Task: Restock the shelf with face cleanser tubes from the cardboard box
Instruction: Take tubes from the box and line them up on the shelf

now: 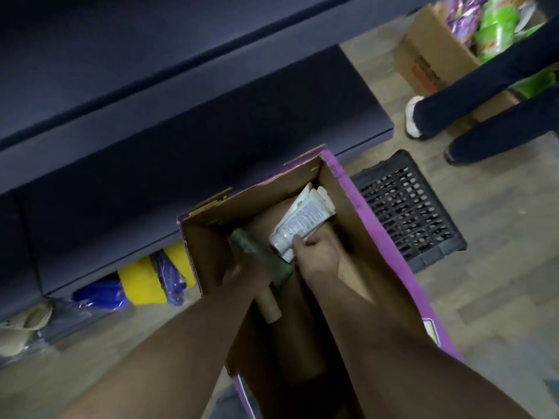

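Wood-look floor point(484, 297) runs under a dark blue shelf point(181, 122) unit, tilted across the upper left of the view. Far left, low under the bottom shelf, blue and yellow packets point(142, 282) lie on the floor, with a pale object beside them, blurred. Centre: an open cardboard box point(390, 255) with purple outer faces stands on the floor, just in front of the shelf. Both forearms reach down into it. Left hand point(245, 275) sits low in the box, fingers curled round a dark green tube point(260, 255); a brown cardboard roll point(269, 306) lies just below that hand. Right hand point(314, 252) grips the cap ends of a bunch of white face cleanser tubes point(302, 219), thumb across the printed side, the tubes fanning up toward the box's far corner. Exact tube count cannot be told. Right of the box, a black plastic crate point(408, 207) with a grid pattern rests on the floor, touching or just beside the box wall. Upper right: another person's dark trouser legs point(484, 110) and a white shoe point(413, 116), next to a second brown carton point(423, 55) packed with green and purple packs point(490, 22).
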A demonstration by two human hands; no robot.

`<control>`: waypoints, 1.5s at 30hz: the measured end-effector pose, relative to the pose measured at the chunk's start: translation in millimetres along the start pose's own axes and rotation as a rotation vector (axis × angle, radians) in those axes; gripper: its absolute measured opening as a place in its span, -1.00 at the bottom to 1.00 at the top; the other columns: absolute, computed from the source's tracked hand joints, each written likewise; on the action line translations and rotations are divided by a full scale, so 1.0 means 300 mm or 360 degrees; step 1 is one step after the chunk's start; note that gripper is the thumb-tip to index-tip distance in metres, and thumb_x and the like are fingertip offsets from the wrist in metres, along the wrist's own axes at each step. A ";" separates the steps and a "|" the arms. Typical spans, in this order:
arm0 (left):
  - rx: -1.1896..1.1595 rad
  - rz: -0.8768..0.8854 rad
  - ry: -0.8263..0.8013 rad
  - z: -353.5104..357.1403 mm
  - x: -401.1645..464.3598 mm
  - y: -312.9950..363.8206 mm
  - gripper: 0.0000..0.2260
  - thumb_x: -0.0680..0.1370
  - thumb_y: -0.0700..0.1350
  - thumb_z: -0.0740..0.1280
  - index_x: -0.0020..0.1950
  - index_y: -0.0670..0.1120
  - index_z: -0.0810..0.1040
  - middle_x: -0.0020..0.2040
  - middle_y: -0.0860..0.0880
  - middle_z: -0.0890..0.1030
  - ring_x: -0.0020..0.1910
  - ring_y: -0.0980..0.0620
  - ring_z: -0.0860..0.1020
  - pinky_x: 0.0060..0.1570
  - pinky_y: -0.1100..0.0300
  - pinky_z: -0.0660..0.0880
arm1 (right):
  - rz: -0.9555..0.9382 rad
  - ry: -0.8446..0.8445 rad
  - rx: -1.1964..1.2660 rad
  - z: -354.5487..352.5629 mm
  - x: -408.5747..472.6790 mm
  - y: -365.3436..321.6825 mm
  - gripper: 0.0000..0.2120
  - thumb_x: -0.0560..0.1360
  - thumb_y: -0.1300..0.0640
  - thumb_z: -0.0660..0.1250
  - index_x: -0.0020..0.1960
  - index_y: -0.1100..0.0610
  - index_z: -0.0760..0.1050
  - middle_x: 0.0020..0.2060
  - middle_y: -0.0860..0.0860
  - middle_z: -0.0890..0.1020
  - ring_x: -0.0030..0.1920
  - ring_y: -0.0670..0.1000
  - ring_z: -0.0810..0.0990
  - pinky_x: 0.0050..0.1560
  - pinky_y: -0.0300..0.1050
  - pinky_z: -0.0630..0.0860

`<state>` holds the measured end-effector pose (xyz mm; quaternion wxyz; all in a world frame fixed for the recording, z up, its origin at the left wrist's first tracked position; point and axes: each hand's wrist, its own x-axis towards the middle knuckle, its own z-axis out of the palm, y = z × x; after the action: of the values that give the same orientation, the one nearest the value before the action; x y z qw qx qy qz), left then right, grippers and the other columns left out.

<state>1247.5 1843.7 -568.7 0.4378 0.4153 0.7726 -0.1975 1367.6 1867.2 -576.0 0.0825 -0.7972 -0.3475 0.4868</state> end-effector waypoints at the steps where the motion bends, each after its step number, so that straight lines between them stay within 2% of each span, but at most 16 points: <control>1: -0.0038 -0.0028 -0.0048 0.036 0.016 -0.005 -0.51 0.63 0.06 0.18 0.48 -0.18 0.30 0.39 -0.22 0.42 0.32 -0.16 0.46 0.32 0.07 0.40 | 0.0005 -0.0013 0.0062 0.030 0.019 -0.011 -0.48 0.45 -0.17 0.40 0.25 0.16 0.49 0.10 0.07 0.64 0.14 0.13 0.60 0.02 -0.18 0.41; 4: -0.0126 -0.0168 -0.0068 0.082 0.048 -0.016 -0.39 0.62 -0.01 0.25 0.54 -0.26 0.11 0.44 -0.26 0.30 0.35 -0.15 0.43 0.29 0.08 0.43 | 0.0078 0.0029 0.0178 0.093 0.055 -0.046 -0.15 0.15 -0.40 0.44 0.28 0.07 0.42 0.09 0.00 0.64 0.01 0.07 0.66 0.01 -0.11 0.58; 7: -0.0243 -0.0220 -0.0004 0.090 0.088 -0.035 -0.30 0.54 -0.06 0.38 0.56 -0.20 0.12 0.41 -0.22 0.35 0.31 -0.18 0.47 0.22 0.06 0.48 | 0.0127 0.0048 0.0211 0.117 0.088 -0.055 -0.11 0.14 -0.33 0.49 0.33 0.09 0.37 0.10 -0.01 0.59 0.04 0.07 0.64 0.04 -0.07 0.58; 11: -0.0355 -0.0310 -0.0065 0.113 0.105 -0.030 -0.49 0.57 -0.06 0.35 0.45 -0.22 0.32 0.31 -0.22 0.47 0.26 -0.18 0.50 0.19 0.04 0.51 | 0.0103 -0.0085 0.0006 0.089 0.102 -0.043 -0.22 0.25 -0.23 0.47 0.30 0.19 0.38 0.13 0.03 0.56 0.06 0.10 0.61 -0.08 -0.18 0.44; 13: -0.0386 -0.0348 -0.0021 0.126 0.113 -0.028 -0.49 0.57 -0.06 0.34 0.46 -0.23 0.31 0.34 -0.23 0.46 0.30 -0.19 0.48 0.24 0.00 0.48 | 0.0049 -0.0145 -0.0027 0.056 0.098 -0.026 -0.20 0.20 -0.23 0.44 0.29 0.20 0.41 0.09 0.05 0.62 0.02 0.10 0.63 -0.13 -0.19 0.43; 19: -0.0801 -0.0324 0.0135 0.205 0.103 -0.033 -0.04 0.45 -0.13 0.46 0.61 -0.01 -0.17 0.52 -0.16 0.26 0.44 -0.14 0.33 0.39 0.00 0.33 | 0.0053 -0.0284 0.0112 -0.075 0.043 0.047 -0.58 0.48 0.07 0.32 0.32 0.10 0.39 0.07 0.06 0.63 -0.11 0.04 0.55 -0.36 -0.27 0.34; 22: -0.0885 -0.0290 0.0116 0.230 0.101 -0.043 0.09 0.38 -0.20 0.50 0.60 0.05 -0.26 0.52 -0.13 0.25 0.44 -0.12 0.33 0.39 0.01 0.34 | 0.0140 -0.0284 0.0199 -0.139 0.015 0.054 -0.71 0.58 0.07 0.19 0.28 0.09 0.39 -0.06 0.02 0.59 -0.25 -0.05 0.48 -0.43 -0.30 0.26; 24: -0.0834 -0.0327 0.0036 0.226 0.082 -0.046 0.08 0.39 -0.21 0.49 0.60 0.02 -0.27 0.47 -0.17 0.31 0.38 -0.16 0.40 0.32 0.01 0.42 | 0.0164 -0.0239 0.0210 -0.137 0.012 0.081 -0.73 0.56 -0.07 0.25 0.13 0.09 0.43 -0.23 -0.03 0.57 -0.31 -0.08 0.50 -0.43 -0.33 0.37; 26: -0.0823 -0.0371 0.0060 0.215 0.055 -0.035 0.07 0.37 -0.16 0.51 0.60 -0.03 -0.23 0.45 -0.19 0.33 0.34 -0.18 0.43 0.26 0.00 0.46 | 0.0139 -0.0197 0.0216 -0.127 -0.014 0.088 -0.46 0.37 -0.29 0.42 0.10 0.09 0.43 -0.18 0.02 0.65 -0.21 0.03 0.65 -0.27 -0.20 0.56; 28: -0.0795 -0.0447 0.0140 0.194 0.018 -0.008 0.04 0.36 -0.08 0.53 0.60 -0.13 -0.12 0.47 -0.21 0.29 0.38 -0.20 0.40 0.29 0.00 0.44 | 0.0137 -0.0222 0.0213 -0.128 -0.036 0.090 -0.35 0.23 -0.21 0.57 0.13 0.09 0.40 -0.10 0.07 0.67 -0.14 0.10 0.70 -0.36 -0.13 0.58; 30: -0.0798 -0.0496 0.0194 0.172 -0.025 0.022 -0.03 0.38 0.00 0.55 0.57 -0.22 0.02 0.47 -0.24 0.27 0.40 -0.20 0.38 0.29 0.03 0.43 | 0.0088 -0.0266 0.0159 -0.142 -0.049 0.084 -0.44 0.22 -0.04 0.59 0.08 0.10 0.42 -0.14 0.08 0.67 -0.19 0.10 0.70 -0.44 -0.16 0.54; 32: -0.0835 -0.0465 0.0225 0.138 -0.068 0.044 -0.13 0.37 0.03 0.55 0.51 -0.27 0.20 0.42 -0.26 0.33 0.33 -0.18 0.45 0.20 0.08 0.49 | 0.0046 -0.0313 0.0087 -0.167 -0.067 0.073 -0.52 0.19 -0.07 0.55 0.01 0.10 0.51 -0.18 0.06 0.68 -0.21 0.06 0.68 -0.31 -0.12 0.61; 36: -0.1022 -0.0411 0.0294 0.057 -0.170 0.066 -0.49 0.43 -0.07 0.51 0.28 -0.27 0.47 0.03 -0.13 0.49 0.15 -0.16 0.57 -0.06 0.15 0.49 | -0.0032 -0.0578 0.0015 -0.230 -0.117 0.041 -0.71 0.35 -0.05 0.52 -0.05 0.12 0.61 -0.17 0.03 0.71 -0.17 0.01 0.69 -0.17 -0.15 0.57; 39: -0.1086 -0.0393 0.0425 0.021 -0.249 0.067 -0.45 0.38 -0.06 0.53 0.28 -0.25 0.46 0.23 -0.22 0.51 0.21 -0.16 0.54 0.08 0.16 0.47 | -0.0104 -0.0691 -0.0059 -0.273 -0.162 0.026 -0.66 0.36 -0.10 0.48 0.01 0.10 0.61 -0.13 0.02 0.72 -0.11 0.02 0.70 0.01 -0.06 0.62; 42: -0.1197 -0.0372 0.0508 0.007 -0.326 0.061 -0.34 0.34 -0.07 0.56 0.31 -0.25 0.35 0.25 -0.21 0.51 0.23 -0.18 0.53 0.09 0.11 0.46 | -0.0140 -0.0697 -0.0068 -0.319 -0.216 0.004 -0.61 0.31 -0.20 0.37 0.02 0.02 0.53 -0.11 0.02 0.68 -0.07 0.10 0.70 0.12 0.09 0.61; 45: -0.1267 -0.0362 0.0594 -0.001 -0.415 0.053 -0.40 0.33 -0.10 0.55 0.24 -0.24 0.36 0.17 -0.19 0.56 0.16 -0.17 0.56 -0.07 0.14 0.44 | -0.0264 -0.0672 -0.0059 -0.379 -0.280 -0.032 -0.89 0.51 0.03 0.29 -0.17 0.03 0.46 -0.27 -0.03 0.60 -0.18 0.13 0.64 -0.02 -0.07 0.58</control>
<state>1294.2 1794.8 -463.2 0.3922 0.1555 0.8947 0.1463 1434.1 1844.6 -452.9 0.0330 -0.6477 -0.4304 0.6278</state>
